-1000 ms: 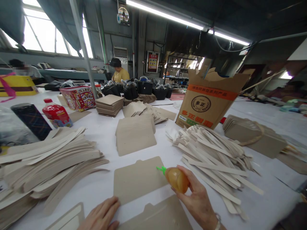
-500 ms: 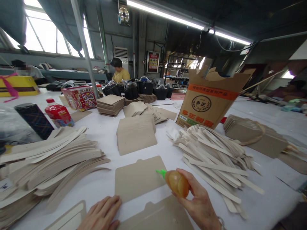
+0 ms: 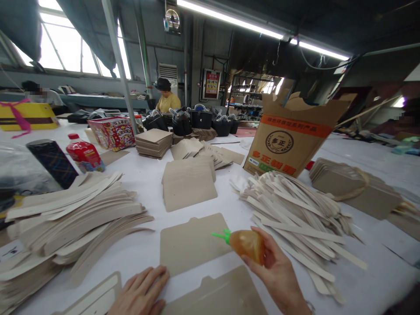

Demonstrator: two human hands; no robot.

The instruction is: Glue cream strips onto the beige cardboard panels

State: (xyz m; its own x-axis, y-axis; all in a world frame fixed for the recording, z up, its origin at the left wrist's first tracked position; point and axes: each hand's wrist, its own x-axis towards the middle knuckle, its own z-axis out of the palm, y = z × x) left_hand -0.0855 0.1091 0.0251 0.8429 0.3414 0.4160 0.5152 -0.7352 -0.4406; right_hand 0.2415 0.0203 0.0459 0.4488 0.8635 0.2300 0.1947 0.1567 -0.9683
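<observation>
My right hand [image 3: 278,273] is wrapped round an amber squeeze bottle [image 3: 246,246] with a green nozzle, which points left above a tan board [image 3: 190,245] with a small tab on its top edge. Flat on the table, my left hand [image 3: 142,291] has its fingertips by the lower left corner of that board. A second tabbed board [image 3: 218,295] lies nearer, between my hands. Partly hidden beside my left hand is a board with a pale strip frame [image 3: 98,297] on it.
Curved strips [image 3: 88,214] pile up at left, straight strips [image 3: 295,210] at right. Behind are stacked boards [image 3: 188,183], a cardboard box [image 3: 285,140], a red bottle [image 3: 85,153], a dark cylinder [image 3: 52,162] and black bags [image 3: 200,119]. A person in yellow [image 3: 168,103] is across the room.
The bottle has turned in my right hand, its nozzle now pointing more level to the left. The whole view has shifted slightly; my left hand stays by the board's corner.
</observation>
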